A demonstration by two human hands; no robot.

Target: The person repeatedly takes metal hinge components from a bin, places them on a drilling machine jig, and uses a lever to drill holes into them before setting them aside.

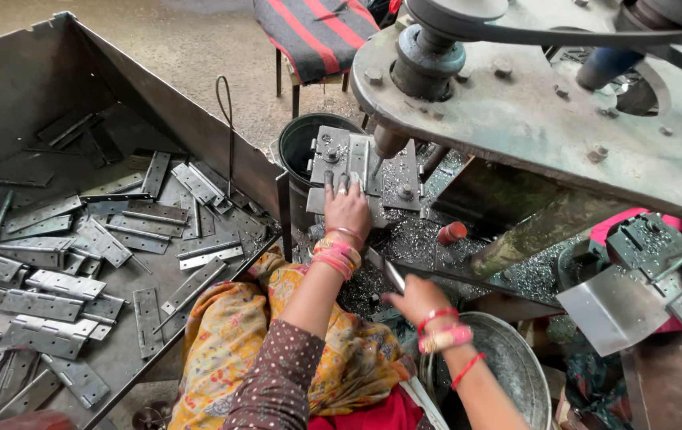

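At a metal workshop's drill press, we press our left hand (346,209) flat, fingers spread, onto a hinge plate (354,163) seated in the metal jig (357,171) beneath the drill bit (378,163). The plate lies straight ahead of that hand, its long axis running away from us, toward the black bucket (303,143) behind the jig. Our right hand (417,299) hangs lower and nearer our body, fingers closed round a slim metal strip (393,275) that angles up and left toward the jig; whether it is a loose hinge or a lever we cannot tell. The left hand is plainly the nearer one to the work under the bit. Metal shavings (413,239) cover the machine table around the jig. To our left a large steel bin (30,87) holds a heap of grey hinges (62,283) lying at every angle, well apart from both hands. A round metal basin (516,358) sits just beside our right forearm.
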